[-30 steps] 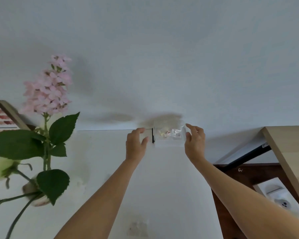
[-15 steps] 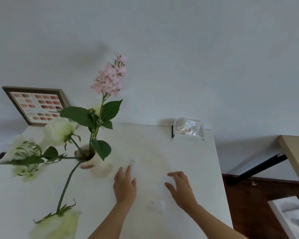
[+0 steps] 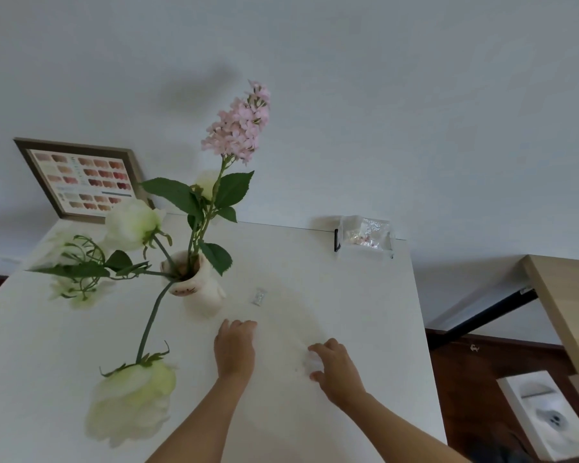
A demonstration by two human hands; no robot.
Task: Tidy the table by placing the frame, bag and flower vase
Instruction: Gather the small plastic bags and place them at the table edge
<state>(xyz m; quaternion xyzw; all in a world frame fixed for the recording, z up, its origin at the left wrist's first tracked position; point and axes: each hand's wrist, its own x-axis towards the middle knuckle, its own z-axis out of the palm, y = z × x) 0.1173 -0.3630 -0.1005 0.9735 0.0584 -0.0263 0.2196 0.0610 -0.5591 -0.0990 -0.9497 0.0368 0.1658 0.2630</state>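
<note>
The brown picture frame point(image 3: 81, 182) with colour swatches leans on the wall at the table's far left. A white flower vase point(image 3: 199, 289) with pink and pale green flowers stands mid-table. The clear plastic bag point(image 3: 366, 237) lies at the far right edge against the wall. My left hand point(image 3: 234, 349) rests on the table just in front of the vase, holding nothing, with its fingertips bent down. To its right, my right hand point(image 3: 336, 370) curls around a small clear packet point(image 3: 311, 360), which is blurred.
Another small shiny packet point(image 3: 259, 296) lies right of the vase. The white table point(image 3: 365, 312) ends at the right, with dark floor below. A wooden tabletop point(image 3: 562, 305) and a white box point(image 3: 545, 416) are at the far right. One large bloom point(image 3: 131, 399) droops towards the near left.
Both hands drew back from the clear bag at the far edge, leaving it there, and came down on the near table. The right hand has closed on a small packet.
</note>
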